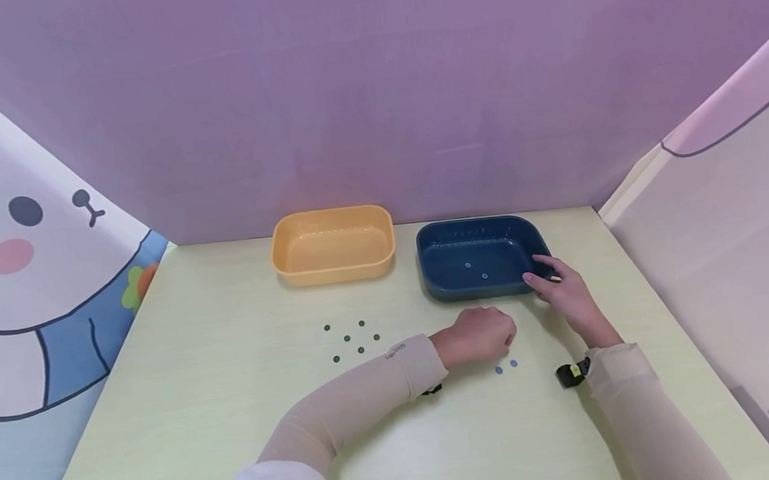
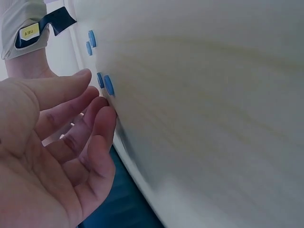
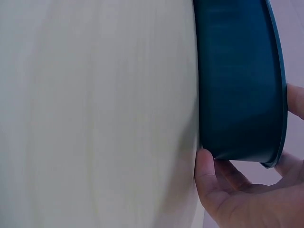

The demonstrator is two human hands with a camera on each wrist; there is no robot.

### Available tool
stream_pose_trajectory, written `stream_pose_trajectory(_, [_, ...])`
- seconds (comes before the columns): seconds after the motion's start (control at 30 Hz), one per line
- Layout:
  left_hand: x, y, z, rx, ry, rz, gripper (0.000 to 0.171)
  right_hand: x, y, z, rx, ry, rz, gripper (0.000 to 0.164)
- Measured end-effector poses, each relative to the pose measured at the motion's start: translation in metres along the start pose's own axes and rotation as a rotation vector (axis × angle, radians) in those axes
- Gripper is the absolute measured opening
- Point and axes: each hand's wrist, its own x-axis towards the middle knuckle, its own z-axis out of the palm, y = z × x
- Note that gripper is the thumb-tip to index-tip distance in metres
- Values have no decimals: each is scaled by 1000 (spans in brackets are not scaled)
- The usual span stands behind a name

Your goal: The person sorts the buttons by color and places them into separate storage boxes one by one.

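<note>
My left hand point(image 1: 477, 334) is low over the table in front of the dark blue tray, fingers bent. In the left wrist view, the thumb and fingers point(image 2: 71, 88) of that hand are at several small blue buttons point(image 2: 109, 85), with a gap between thumb and forefinger. Two blue buttons point(image 1: 506, 367) show beside the hand in the head view; the others are hidden under it. My right hand point(image 1: 573, 302) holds the dark blue tray point(image 1: 472, 293) by its near right corner, thumb point(image 3: 205, 164) low at the outer wall. Two blue buttons point(image 1: 476, 271) lie inside that tray.
An orange tray point(image 1: 334, 275) stands at the back, left of the blue one. Several green buttons point(image 1: 347, 338) lie scattered on the table point(image 1: 190, 395) in front of it. A purple panel point(image 1: 352, 111) closes off the back, with printed panels on both sides.
</note>
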Motion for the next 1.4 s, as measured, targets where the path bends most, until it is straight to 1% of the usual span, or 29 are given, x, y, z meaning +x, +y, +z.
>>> stream_pose_trajectory(0.33, [0, -1, 1, -14, -1, 8, 29, 1, 2, -1, -5, -15, 11, 75])
stream_pose_trajectory(0.57, [-1, -5, 1, -43, 18, 51, 32, 0, 0, -1, -3, -12, 22, 75])
stream_pose_trajectory(0.9, [-3, -4, -1, -57, 2, 39, 34, 0, -1, 0, 4, -6, 21, 75])
stream_pose_trajectory(1.07, [-4, -7, -1, -67, 3, 62, 35, 1, -1, 0, -2, -4, 26, 75])
stream_pose_trajectory(1.27, [-3, -11, 1, -60, 22, 83, 33, 2, 1, 1, -4, -3, 30, 75])
stream_pose_trajectory(1.4, [-2, -11, 2, -42, 33, 69, 28, 3, 1, 1, -1, -8, 35, 75])
